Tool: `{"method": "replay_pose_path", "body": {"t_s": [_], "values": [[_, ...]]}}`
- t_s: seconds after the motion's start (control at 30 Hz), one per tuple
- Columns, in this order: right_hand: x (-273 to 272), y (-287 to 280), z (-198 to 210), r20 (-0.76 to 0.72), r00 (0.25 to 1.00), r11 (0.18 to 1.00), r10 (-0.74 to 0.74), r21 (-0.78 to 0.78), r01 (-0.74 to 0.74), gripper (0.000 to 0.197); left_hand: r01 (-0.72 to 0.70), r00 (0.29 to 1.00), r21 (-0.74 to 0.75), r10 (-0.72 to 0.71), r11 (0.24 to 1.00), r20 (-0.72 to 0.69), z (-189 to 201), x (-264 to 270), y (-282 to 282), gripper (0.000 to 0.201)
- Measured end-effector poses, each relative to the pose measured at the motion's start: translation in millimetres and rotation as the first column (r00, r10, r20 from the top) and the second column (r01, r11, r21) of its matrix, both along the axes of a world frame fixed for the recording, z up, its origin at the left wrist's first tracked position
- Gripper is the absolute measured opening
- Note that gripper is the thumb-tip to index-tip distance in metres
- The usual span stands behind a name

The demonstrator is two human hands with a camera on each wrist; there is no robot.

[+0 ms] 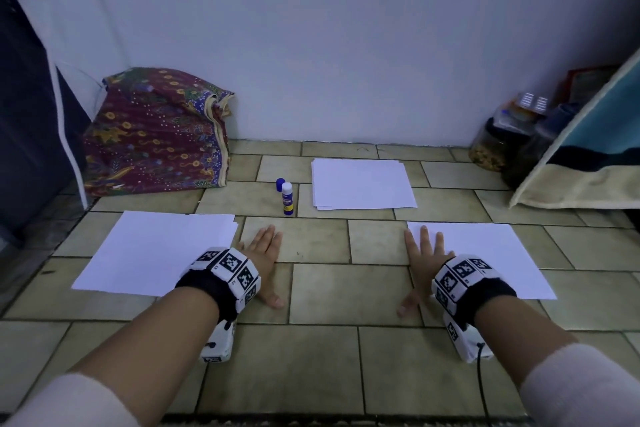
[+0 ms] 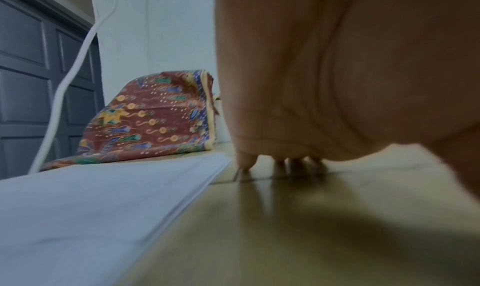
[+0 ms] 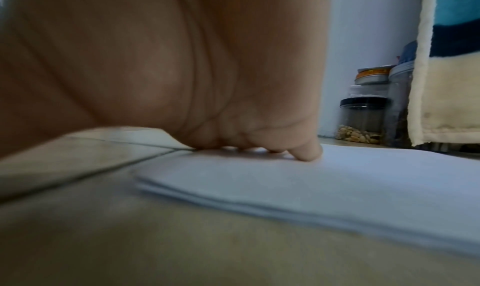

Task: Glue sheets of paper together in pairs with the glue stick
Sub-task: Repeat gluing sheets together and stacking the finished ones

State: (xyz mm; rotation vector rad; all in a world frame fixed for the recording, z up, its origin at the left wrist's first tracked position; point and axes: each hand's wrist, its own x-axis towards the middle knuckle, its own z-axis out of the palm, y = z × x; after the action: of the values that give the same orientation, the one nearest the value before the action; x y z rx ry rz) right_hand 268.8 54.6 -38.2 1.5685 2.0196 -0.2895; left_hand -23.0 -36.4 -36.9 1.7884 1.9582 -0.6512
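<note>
Three lots of white paper lie on the tiled floor: a left stack [image 1: 159, 251], a far stack [image 1: 362, 184] and a right stack [image 1: 485, 258]. An uncapped glue stick [image 1: 287, 198] stands upright left of the far stack, its blue cap [image 1: 280, 184] just behind it. My left hand [image 1: 265, 253] lies flat and open on the tiles just right of the left stack [image 2: 103, 208]. Open and flat, my right hand [image 1: 424, 253] has its outer fingers resting on the left edge of the right stack [image 3: 311, 184]. Neither hand holds anything.
A folded patterned cloth [image 1: 156, 132] leans in the back left corner beside a dark cabinet [image 2: 31, 75]. Jars [image 1: 498, 142] and a hanging blanket [image 1: 588, 156] crowd the back right. A white cable [image 2: 67, 81] hangs at the left.
</note>
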Motion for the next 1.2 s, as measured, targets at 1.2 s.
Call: {"method": "replay_pose_path", "body": {"t_s": [1.2], "values": [[-1.5, 2.2, 6.5, -0.010, 1.000, 0.999, -0.009, -0.032, 0.009, 0.159, -0.330, 0.942, 0.069, 0.333, 0.942, -0.051, 46.9, -93.7, -43.8, 0.058]]}}
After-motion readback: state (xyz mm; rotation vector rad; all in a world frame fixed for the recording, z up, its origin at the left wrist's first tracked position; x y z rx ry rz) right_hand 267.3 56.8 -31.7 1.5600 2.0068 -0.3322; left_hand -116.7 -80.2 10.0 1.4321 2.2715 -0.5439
